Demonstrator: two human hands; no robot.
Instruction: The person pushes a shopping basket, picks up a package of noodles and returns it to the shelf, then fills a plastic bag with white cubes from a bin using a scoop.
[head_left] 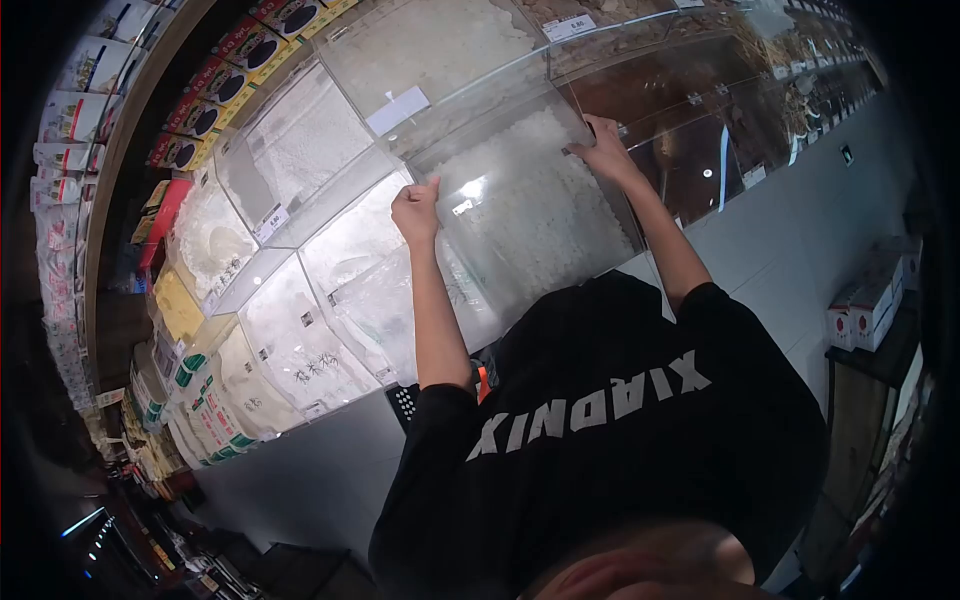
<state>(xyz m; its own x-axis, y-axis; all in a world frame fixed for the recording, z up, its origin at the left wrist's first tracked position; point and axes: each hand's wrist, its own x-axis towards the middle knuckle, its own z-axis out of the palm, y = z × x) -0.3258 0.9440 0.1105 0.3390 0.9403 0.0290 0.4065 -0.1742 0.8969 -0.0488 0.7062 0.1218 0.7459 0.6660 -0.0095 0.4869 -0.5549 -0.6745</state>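
My left hand (415, 208) is closed at the left edge of a clear plastic lid (478, 186), its thumb laid along the edge. At the opposite edge, my right hand (603, 155) grips the lid between thumb and fingers. The lid lies tilted over a bin of white, flaky granules (550, 155), which show through it. Glare brightens its middle. Just below my left hand, crumpled clear plastic film (400, 295) covers white powder in the neighbouring bin.
Bins of white powder (310, 130) with price tags (270, 222) stand to the left. A bin of brown goods (660, 110) is at the right. Boxed packets (220, 80) line the upper left. White boxes (868, 305) sit on a shelf at far right.
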